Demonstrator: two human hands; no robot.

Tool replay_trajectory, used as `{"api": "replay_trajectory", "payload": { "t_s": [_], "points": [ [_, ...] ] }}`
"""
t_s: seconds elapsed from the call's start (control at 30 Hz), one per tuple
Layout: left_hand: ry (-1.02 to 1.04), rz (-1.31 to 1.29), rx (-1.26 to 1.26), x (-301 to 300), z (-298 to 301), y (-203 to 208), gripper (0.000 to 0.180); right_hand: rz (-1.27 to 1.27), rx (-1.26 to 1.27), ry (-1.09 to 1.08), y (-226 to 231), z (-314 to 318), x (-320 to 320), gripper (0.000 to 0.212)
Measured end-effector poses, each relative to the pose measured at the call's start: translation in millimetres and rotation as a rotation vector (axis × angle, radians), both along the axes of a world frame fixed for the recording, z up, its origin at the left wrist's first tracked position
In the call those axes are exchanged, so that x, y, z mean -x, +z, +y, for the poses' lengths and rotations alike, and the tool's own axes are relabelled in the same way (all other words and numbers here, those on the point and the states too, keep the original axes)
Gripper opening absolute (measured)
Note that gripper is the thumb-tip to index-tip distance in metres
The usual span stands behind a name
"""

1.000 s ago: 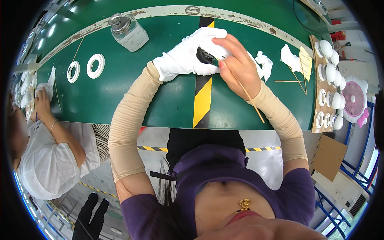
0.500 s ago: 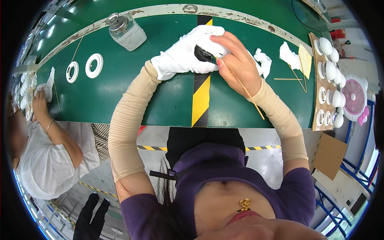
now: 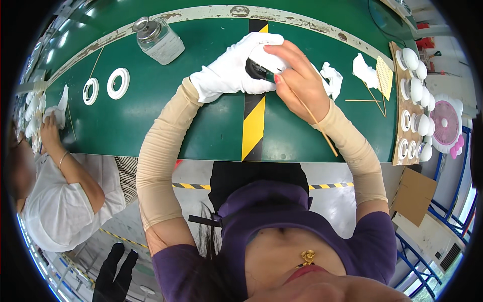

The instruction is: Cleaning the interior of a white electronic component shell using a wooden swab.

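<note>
green table (image 3: 211, 131) beneath, our left hand (image 3: 232, 63) curls round a black-and-white part (image 3: 255, 70) and our right hand (image 3: 305, 91) pinches a stick (image 3: 322, 131).

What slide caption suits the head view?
White-gloved left hand holds a rounded black-and-white part; bare right hand, a thin wooden stick.

Green table (image 3: 211, 126): 2 white rings (image 3: 110, 84), glass jar (image 3: 163, 46) left; sticks (image 3: 358, 100), white cloth (image 3: 365, 71), tan board (image 3: 397, 136) right.

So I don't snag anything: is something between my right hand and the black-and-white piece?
Nothing visible is: your right hand, pinching the stick, appears to touch the piece in your gloved left hand. Whether the stick's tip touches is unclear.
</note>
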State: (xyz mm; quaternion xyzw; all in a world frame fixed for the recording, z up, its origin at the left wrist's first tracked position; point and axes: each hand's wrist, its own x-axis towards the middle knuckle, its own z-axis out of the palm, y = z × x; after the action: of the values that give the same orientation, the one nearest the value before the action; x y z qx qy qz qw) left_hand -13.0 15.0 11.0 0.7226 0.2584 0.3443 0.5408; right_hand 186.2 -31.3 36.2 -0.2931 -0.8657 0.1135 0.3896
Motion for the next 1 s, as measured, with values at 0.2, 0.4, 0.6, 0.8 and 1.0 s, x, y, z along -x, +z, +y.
{"api": "replay_trajectory", "payload": {
  "t_s": [0.2,0.4,0.6,0.8,1.0],
  "points": [
    [0.011,0.008,-0.057,1,1,-2,0.075,-0.025,0.017,-0.050,1,-3,4,0.017],
    [-0.006,0.020,-0.010,0,0,-2,0.081,-0.020,-0.079,-0.136,11,-8,-12,0.010],
    [0.005,0.039,-0.055,1,1,-5,0.085,0.081,0.312,-0.300,33,-27,-26,0.027],
    [0.002,0.037,-0.072,1,2,-4,0.085,0.074,0.740,-0.267,24,-20,-56,0.023],
    [0.014,0.052,-0.102,3,1,0,0.082,0.386,0.884,-0.182,26,-17,-50,0.011]
  ]
}}
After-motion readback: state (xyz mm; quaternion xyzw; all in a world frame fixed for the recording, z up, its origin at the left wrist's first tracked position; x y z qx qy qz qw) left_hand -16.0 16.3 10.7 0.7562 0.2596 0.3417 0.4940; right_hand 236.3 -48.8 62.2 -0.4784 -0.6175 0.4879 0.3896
